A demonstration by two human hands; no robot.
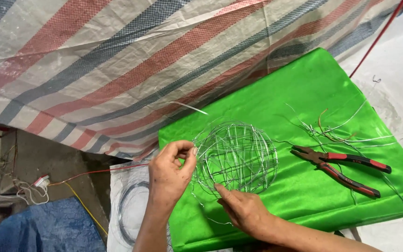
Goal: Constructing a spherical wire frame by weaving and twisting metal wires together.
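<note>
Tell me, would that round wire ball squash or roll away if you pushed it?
The wire ball looks mostly air between thin strands, so it is probably very light and springy, denting easily. Being round, it might roll on the smooth green cloth, though the left hand and right hand steady it.

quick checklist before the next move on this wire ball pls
1. Round ball of thin silver wire held by both hands: ok.
2. Left hand pinching the ball's left rim: ok.
3. Right hand fingertips on the lower edge: ok.
4. Red-and-black-handled pliers lying apart on the shiny green cloth: ok.
5. Loose cut wire strands beside the pliers, untidy: not ok.
6. Wire ends fastened: cannot tell.
</note>
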